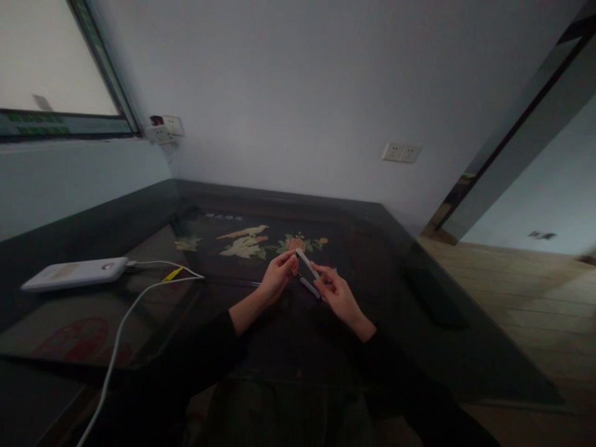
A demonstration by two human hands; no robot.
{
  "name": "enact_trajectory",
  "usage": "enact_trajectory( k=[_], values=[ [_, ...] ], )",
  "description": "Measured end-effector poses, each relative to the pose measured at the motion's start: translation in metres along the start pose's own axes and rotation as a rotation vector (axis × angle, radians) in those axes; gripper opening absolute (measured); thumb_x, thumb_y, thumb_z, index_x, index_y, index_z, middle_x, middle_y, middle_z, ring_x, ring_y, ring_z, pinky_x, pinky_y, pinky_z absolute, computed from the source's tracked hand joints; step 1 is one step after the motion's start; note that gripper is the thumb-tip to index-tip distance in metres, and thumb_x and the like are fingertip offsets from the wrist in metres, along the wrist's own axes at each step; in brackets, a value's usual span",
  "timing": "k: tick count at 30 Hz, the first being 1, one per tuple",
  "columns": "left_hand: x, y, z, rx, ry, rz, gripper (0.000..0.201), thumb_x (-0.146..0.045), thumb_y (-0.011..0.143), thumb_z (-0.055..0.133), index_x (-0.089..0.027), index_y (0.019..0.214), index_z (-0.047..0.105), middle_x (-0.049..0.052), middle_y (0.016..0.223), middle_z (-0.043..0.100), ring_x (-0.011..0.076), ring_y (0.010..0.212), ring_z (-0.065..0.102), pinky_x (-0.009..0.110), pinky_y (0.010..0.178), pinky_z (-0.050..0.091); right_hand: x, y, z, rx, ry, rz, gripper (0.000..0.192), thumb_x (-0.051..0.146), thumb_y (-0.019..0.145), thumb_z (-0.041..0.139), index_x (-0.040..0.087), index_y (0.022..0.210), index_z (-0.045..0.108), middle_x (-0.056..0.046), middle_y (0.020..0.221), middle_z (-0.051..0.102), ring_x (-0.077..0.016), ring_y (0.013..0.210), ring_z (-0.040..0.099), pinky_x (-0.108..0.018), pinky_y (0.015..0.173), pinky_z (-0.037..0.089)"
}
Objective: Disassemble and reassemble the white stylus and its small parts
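A slim white stick-like object [308,263] slants between my two hands above the glossy dark table [279,347]. My right hand [339,297] is closed on its lower end, thumb and fingers pinching it. At the upper end, my left hand [278,276] has its fingertips pinched together by the dark tip. Whether they grip the tip or something small is too fine to tell. Just below the stick shows a second slim pale shape [310,287]. I cannot tell if it is a separate piece or a reflection in the tabletop.
A white power bank [77,273] lies at the left, with a white cable [121,329] bearing a yellow tag [172,274]. On the right side of the table lies a dark flat object [435,298]. Birds and flowers decorate the tabletop. Behind it rises a wall with sockets [401,153].
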State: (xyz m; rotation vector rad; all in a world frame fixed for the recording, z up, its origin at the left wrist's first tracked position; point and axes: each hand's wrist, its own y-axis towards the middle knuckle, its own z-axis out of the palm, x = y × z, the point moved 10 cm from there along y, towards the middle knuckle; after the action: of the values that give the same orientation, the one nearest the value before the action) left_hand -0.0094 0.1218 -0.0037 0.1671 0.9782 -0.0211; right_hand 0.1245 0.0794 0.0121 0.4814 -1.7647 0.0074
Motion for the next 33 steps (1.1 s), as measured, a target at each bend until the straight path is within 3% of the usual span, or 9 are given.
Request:
enact_trajectory(
  k=[7, 14, 21, 28, 33],
  values=[
    [-0.003, 0.0, 0.005, 0.023, 0.003, 0.015, 0.042, -0.042, 0.065, 0.079, -0.011, 0.092, 0.069, -0.003, 0.061, 0.05, 0.0056, 0.055, 0.04, 0.019, 0.054, 0.034, -0.004, -0.001, 0.01, 0.07, 0.208, 0.065, 0.044, 0.039, 0.082, 0.06, 0.025, 0.123, 0.054, 0.006, 0.072, 0.039, -0.003, 0.044, 0.031, -0.018, 0.04, 0.024],
    [0.003, -0.001, 0.0, -0.01, 0.013, -0.017, 0.048, -0.044, 0.063, 0.08, -0.012, 0.097, 0.068, -0.004, 0.062, 0.051, 0.0056, 0.056, 0.041, 0.019, 0.057, 0.035, -0.015, 0.004, -0.002, -0.01, 0.131, 0.069, 0.045, 0.038, 0.084, 0.059, 0.024, 0.126, 0.052, 0.006, 0.069, 0.037, -0.0038, 0.045, 0.03, -0.018, 0.04, 0.024],
    [0.005, 0.0, -0.001, 0.012, 0.026, -0.018, 0.044, -0.045, 0.064, 0.079, -0.012, 0.091, 0.068, -0.004, 0.063, 0.051, 0.0056, 0.057, 0.042, 0.019, 0.056, 0.034, -0.004, 0.003, -0.009, -0.069, 0.01, 0.007, 0.043, 0.034, 0.085, 0.057, 0.023, 0.126, 0.054, 0.004, 0.072, 0.041, -0.0053, 0.049, 0.034, -0.018, 0.041, 0.027],
    [-0.001, -0.001, 0.007, 0.051, 0.049, 0.01, 0.038, -0.047, 0.066, 0.077, -0.013, 0.073, 0.062, -0.004, 0.06, 0.046, 0.0063, 0.056, 0.039, 0.019, 0.055, 0.033, -0.007, 0.0, 0.003, 0.022, 0.082, 0.025, 0.042, 0.035, 0.085, 0.058, 0.026, 0.126, 0.054, 0.004, 0.074, 0.041, -0.003, 0.046, 0.034, -0.018, 0.041, 0.023],
    [0.0, -0.001, 0.007, 0.055, 0.062, 0.012, 0.042, -0.049, 0.068, 0.075, -0.012, 0.087, 0.066, -0.003, 0.062, 0.046, 0.0065, 0.056, 0.038, 0.019, 0.054, 0.031, -0.008, 0.0, 0.013, 0.095, 0.256, 0.059, 0.044, 0.039, 0.082, 0.061, 0.026, 0.123, 0.053, 0.007, 0.069, 0.039, -0.0026, 0.042, 0.03, -0.018, 0.039, 0.022]
  ],
)
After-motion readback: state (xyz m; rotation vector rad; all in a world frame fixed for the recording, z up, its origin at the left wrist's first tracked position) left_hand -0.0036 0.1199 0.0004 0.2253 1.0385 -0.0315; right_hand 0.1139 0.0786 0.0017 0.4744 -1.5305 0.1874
